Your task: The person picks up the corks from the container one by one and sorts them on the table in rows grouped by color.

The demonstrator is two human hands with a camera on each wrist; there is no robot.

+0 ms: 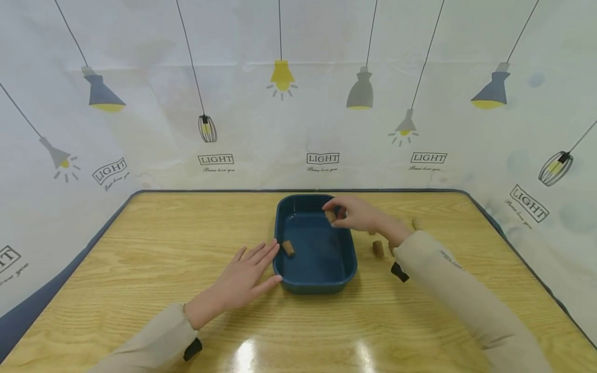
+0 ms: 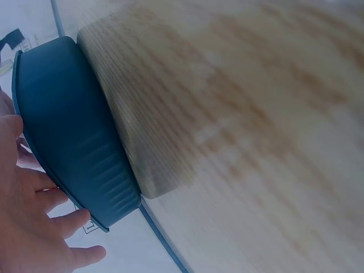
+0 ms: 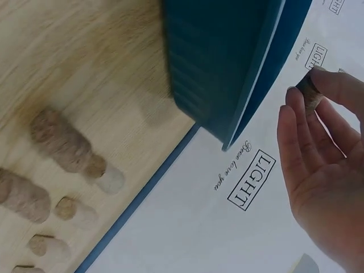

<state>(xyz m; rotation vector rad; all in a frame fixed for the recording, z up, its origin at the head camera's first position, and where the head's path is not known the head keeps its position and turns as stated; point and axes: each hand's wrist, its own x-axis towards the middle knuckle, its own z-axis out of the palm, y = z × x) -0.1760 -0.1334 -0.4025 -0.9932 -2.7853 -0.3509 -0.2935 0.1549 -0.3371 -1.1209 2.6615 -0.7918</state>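
Observation:
A deep blue rectangular tray [image 1: 317,288] stands on the wooden table. Inside it, near the left wall, lies one brown cork [image 1: 288,248]. My left hand [image 1: 244,277] rests against the tray's left side, fingers straight and spread, the tips at the rim; the left wrist view shows this hand [image 2: 34,222] beside the tray's outer wall [image 2: 74,131]. Over the tray's far right part, my right hand [image 1: 355,213] pinches another cork [image 1: 330,216] between thumb and fingers. In the right wrist view the pinched cork [image 3: 310,95] is above the rim level.
Right of the tray, several corks lie on the table, among them a brown cork [image 1: 378,248] and a pale one [image 1: 416,224]; the right forearm partly hides the group. Behind the table [image 1: 186,228] hangs a white backdrop [image 1: 252,171] printed with lamps.

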